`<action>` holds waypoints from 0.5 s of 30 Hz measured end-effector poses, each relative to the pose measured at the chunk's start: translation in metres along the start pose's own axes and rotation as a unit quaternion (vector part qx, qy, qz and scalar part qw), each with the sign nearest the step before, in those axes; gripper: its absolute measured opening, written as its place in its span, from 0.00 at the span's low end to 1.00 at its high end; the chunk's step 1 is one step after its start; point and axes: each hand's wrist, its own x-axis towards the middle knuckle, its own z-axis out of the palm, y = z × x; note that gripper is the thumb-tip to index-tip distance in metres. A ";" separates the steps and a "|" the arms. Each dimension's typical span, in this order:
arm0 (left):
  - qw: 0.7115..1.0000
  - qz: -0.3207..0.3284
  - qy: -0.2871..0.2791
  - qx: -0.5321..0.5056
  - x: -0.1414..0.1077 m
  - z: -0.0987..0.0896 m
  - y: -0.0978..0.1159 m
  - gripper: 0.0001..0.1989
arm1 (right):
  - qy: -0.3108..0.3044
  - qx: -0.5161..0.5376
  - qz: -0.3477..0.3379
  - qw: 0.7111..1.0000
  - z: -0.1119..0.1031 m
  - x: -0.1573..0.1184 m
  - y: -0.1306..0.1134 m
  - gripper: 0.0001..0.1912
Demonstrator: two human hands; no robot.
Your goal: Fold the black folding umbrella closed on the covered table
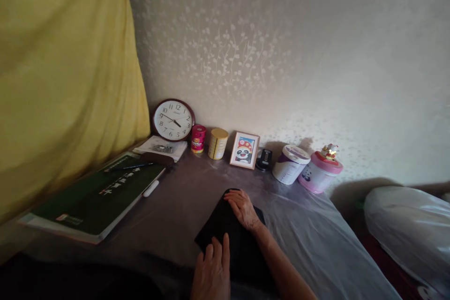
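Observation:
A piece of folded black cloth (242, 248) lies on the table in front of me, its exact kind too dark to make out. My right hand (243, 208) rests flat on its far part, fingers stretched toward the far edge. Nearer to me, my left hand (213, 265) is over the cloth's left side with its fingers extended and slightly apart. Neither hand grips anything that I can see. The forearm of my right arm covers part of the cloth's right side.
Along the wall stand a clock (174, 120), a red can (198, 139), a yellow-lidded can (218, 144), a framed panda picture (245, 150), a white tub (291, 165) and a pink-lidded tub (319, 172). A large green book (101, 194) lies left; a plastic-wrapped bundle (408, 229) is right.

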 end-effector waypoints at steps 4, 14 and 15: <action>1.000 -0.007 -0.029 0.002 0.001 0.001 0.001 0.31 | -0.025 0.015 0.048 0.998 0.006 0.019 0.017 0.17; 0.977 -0.002 -0.192 -0.092 0.005 -0.019 -0.004 0.36 | 0.092 -0.029 0.343 0.934 -0.036 -0.032 0.046 0.18; 0.976 -0.001 -0.197 -0.094 0.005 -0.023 -0.004 0.36 | 0.106 -0.006 0.379 0.919 -0.042 -0.047 0.048 0.19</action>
